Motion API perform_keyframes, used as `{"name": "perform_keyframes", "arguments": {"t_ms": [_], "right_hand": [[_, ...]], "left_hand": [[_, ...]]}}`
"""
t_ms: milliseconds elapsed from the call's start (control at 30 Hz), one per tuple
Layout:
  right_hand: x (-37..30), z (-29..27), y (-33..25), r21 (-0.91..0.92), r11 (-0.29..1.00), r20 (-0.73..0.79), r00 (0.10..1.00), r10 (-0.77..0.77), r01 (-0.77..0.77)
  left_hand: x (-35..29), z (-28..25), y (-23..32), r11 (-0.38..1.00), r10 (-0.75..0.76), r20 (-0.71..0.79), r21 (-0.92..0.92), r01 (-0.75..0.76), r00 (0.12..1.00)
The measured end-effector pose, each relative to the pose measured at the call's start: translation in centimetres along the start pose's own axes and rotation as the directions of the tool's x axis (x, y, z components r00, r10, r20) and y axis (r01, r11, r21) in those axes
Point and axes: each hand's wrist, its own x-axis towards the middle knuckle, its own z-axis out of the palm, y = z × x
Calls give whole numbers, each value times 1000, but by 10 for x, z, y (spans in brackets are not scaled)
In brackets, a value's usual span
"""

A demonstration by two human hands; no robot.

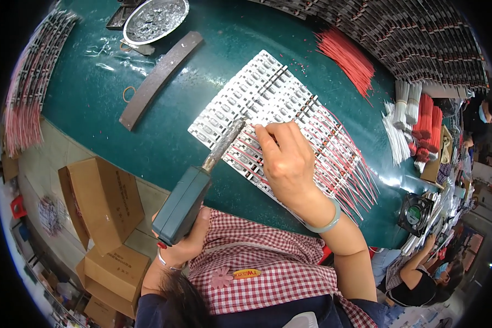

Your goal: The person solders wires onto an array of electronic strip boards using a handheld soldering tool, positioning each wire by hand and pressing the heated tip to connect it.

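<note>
My left hand (194,240) grips a dark green soldering gun (181,206). The gun's metal barrel points up and away, its tip over a sheet of white strip-like parts (229,104) on the table. Close beside that tip, my right hand (287,161) is closed in a pinch above the sheet. Whatever sits between those fingertips is hidden or too small to name. Red and white wires (361,183) run from the sheet's parts toward the right and near side, some passing under my right hand.
A dark curved bar (161,79) and a metal bowl (156,21) lie at far left on the green table (101,117). Red wires (347,60), more bundles (404,109) and a black fan (415,212) are rightward. Cardboard boxes (112,202) stand at left; a co-worker (421,279) sits right.
</note>
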Motion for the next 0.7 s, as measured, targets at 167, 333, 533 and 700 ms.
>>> {"name": "perform_keyframes", "arguments": {"t_ms": [167, 333, 533, 700], "right_hand": [[3, -7, 4, 32, 999, 23, 1000, 16, -17], [40, -36, 74, -207, 977, -76, 997, 30, -45], [71, -12, 180, -452, 888, -60, 996, 64, -85], [78, 4, 199, -512, 853, -121, 992, 45, -102]], "left_hand": [[3, 6, 11, 995, -92, -82, -42, 89, 992], [0, 3, -1, 996, -69, 10, -62, 69, 998], [5, 5, -2, 997, -57, -17, -45, 56, 998], [8, 7, 2, 1000, -2, -67, -11, 1, 998]]}}
